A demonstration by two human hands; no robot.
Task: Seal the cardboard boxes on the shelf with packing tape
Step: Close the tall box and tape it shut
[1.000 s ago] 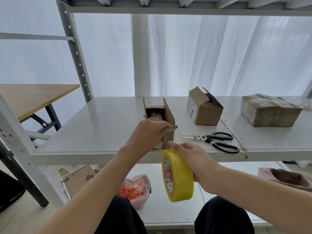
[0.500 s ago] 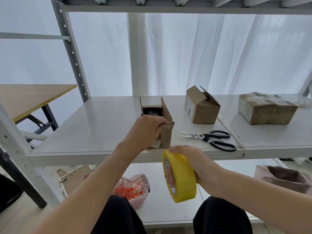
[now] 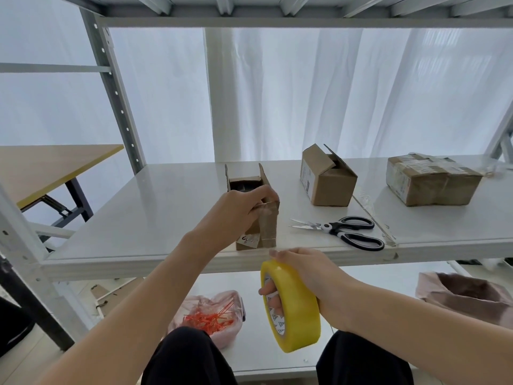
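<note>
The box (image 3: 268, 227) at the shelf's (image 3: 138, 218) front edge (flaps up) is gripped by the left hand (image 3: 236, 215); the tape roll (image 3: 301, 315) is clasped by the right hand (image 3: 311, 273).

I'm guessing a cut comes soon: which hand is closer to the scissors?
Right. The right hand, gripping the tape roll, sits just before the shelf edge near the scissors; the left hand holds the small box farther to their left.

Three boxes (image 3: 269, 226) (image 3: 330, 187) (image 3: 433, 184), one tape roll (image 3: 297, 304), one scissors (image 3: 341, 232)

Nothing reads clearly: marks on the near box (image 3: 268, 227) and tape roll (image 3: 298, 307) blur.
</note>
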